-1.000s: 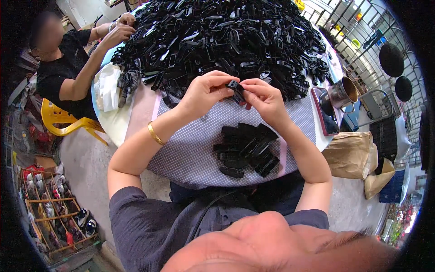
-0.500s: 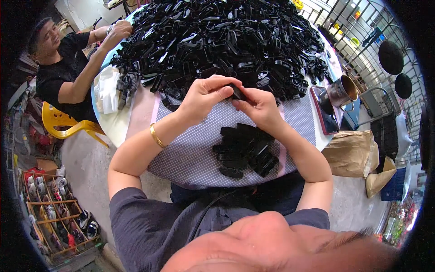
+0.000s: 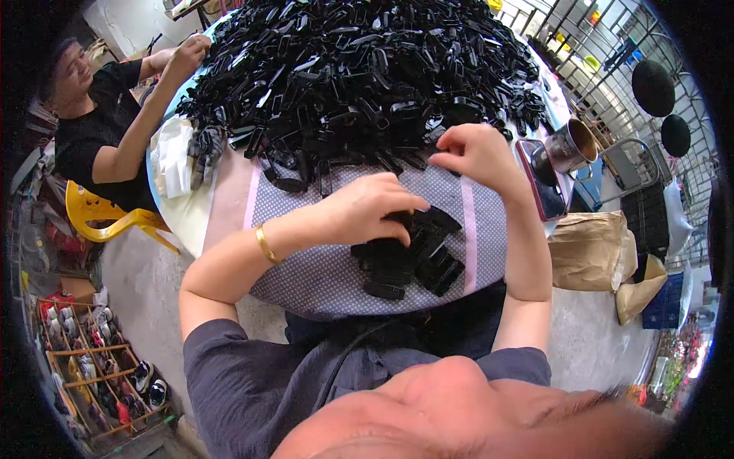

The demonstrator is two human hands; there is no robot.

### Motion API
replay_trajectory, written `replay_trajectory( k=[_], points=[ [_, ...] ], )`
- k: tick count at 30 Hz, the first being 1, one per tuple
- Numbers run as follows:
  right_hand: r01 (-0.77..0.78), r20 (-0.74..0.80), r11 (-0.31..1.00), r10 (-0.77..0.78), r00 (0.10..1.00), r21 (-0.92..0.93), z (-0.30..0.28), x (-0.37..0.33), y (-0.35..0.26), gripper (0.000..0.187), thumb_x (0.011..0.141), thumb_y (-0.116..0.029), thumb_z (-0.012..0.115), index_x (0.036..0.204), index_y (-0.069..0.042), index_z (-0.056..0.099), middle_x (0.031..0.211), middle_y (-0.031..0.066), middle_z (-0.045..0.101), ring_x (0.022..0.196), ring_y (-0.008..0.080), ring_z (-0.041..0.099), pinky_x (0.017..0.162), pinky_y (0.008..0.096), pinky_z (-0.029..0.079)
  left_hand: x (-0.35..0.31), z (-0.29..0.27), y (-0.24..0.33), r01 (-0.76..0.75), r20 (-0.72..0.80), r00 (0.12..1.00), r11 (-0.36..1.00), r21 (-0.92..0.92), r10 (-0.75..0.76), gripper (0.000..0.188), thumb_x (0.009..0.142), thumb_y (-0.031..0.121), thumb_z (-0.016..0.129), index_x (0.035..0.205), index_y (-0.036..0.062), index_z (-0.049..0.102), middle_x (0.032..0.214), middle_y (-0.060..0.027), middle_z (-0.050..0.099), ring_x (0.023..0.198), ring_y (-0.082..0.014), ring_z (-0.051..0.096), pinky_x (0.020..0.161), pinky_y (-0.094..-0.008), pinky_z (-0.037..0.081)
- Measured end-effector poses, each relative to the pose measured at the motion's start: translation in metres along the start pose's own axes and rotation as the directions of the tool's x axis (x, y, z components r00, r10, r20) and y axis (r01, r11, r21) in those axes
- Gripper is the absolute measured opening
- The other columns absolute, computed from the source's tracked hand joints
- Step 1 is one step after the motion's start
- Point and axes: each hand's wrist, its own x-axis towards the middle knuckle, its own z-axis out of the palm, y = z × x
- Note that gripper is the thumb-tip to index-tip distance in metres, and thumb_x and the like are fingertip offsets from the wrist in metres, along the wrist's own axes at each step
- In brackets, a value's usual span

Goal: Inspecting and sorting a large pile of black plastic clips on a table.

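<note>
My left hand [image 3: 371, 208] is bent down over a small stack of black plastic pieces [image 3: 386, 277] near the table's front edge. A dark black piece [image 3: 399, 223] shows between its thumb and fingers, at the top of the stack. To the right, my right hand [image 3: 480, 157] hovers at the near edge of a large heap of glossy black plastic parts [image 3: 344, 84]. Its fingers are curled and apart from the thumb, with nothing visible between them.
A patterned cloth [image 3: 306, 279] covers the near tabletop. At right stand a metal mug [image 3: 569, 147] and a phone [image 3: 541, 183]. Gloves [image 3: 205, 157] and white cloth [image 3: 174, 161] lie at left, near a seated co-worker [image 3: 99, 126]. Brown paper bags [image 3: 589, 249] sit right of the table.
My hands were together over the cloth around a black piece; now they are apart. The left has come down onto the small stack, and the right has moved right to the heap's edge.
</note>
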Motion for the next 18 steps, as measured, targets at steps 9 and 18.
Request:
replay_trajectory(
  k=[9,18],
  points=[
    [-0.032,0.034,0.900,0.052,0.998,-0.435,0.014,-0.013,0.001,0.026,0.068,-0.021,0.067,0.089,-0.006,0.065,0.079,0.0112,0.062,0.074,0.0272,0.061,0.067,0.0362,0.049,-0.002,-0.009,-0.014,0.443,0.208,0.891,0.671,-0.595,-0.403,0.025,0.089,0.014,0.056,0.110,0.0009,0.061,0.101,-0.0059,0.065,0.084,-0.0080,0.059,0.072,-0.0229,0.049],
    [0.143,-0.245,0.791,0.009,0.969,0.595,0.049,0.000,-0.031,0.023,0.076,-0.013,0.070,0.094,0.000,0.065,0.072,0.0067,0.058,0.065,0.0132,0.058,0.059,0.0257,0.046,0.005,-0.003,-0.019,0.241,-0.164,0.794,0.550,-0.800,-0.585,0.046,0.084,0.006,0.060,0.127,-0.0006,0.045,0.105,-0.0109,0.060,0.088,-0.0149,0.060,0.078,-0.0289,0.051]
  ],
)
